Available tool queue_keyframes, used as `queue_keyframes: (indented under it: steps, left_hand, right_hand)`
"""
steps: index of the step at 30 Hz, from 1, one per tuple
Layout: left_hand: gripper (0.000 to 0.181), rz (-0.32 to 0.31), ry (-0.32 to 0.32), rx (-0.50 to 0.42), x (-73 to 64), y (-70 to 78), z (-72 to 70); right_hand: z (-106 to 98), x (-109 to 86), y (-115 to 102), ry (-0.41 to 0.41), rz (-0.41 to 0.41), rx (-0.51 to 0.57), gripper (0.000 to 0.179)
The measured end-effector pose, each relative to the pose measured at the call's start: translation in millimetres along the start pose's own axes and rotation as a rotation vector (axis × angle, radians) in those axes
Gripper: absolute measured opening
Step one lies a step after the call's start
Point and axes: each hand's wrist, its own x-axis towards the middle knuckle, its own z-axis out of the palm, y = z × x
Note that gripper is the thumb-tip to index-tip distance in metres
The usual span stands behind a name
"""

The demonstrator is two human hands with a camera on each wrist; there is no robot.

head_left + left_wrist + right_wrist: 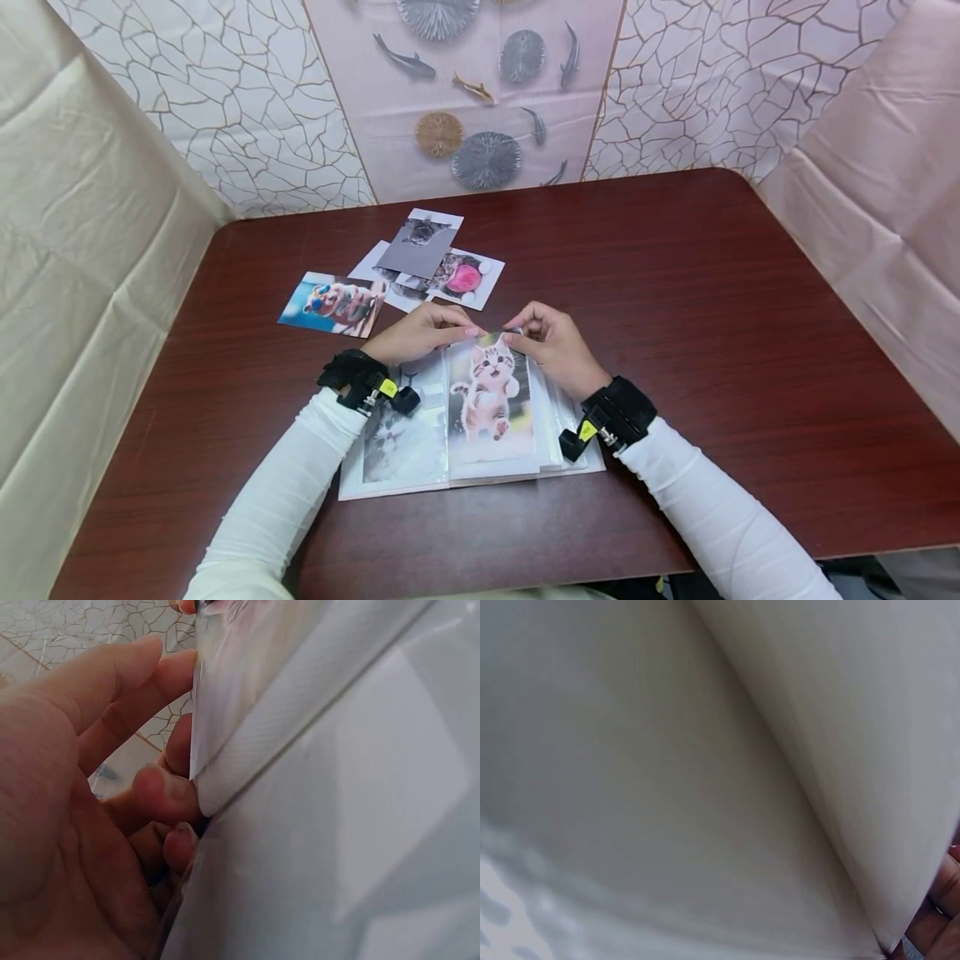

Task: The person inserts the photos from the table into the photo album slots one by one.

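Because each hand apparently steadied one far corner, the right hand [558, 352] pinched the kitten photo [491, 400] there, its grip almost closed, while the left hand [422, 332] held the clear pocket [262, 727] by its left corner in curled fingers. The photo lay on the open album [351, 487], near on the bench [712, 333], with loose photos [420, 258] farther left.

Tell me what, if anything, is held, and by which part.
The right hand pinches the kitten picture by its top edge, toward the right. The left hand touches the clear sleeve at its edge; whether it pinches is unclear.
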Motion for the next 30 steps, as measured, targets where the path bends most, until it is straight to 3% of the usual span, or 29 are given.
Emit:
queue_keyframes:
  steps: [30]
  left_hand:
    - [0.009,-0.028,-0.035,0.061,2.8,1.0,3.8]
  right_hand:
    - [0.6,-0.7,-2.4,-0.001,0.035,-0.005,0.013]
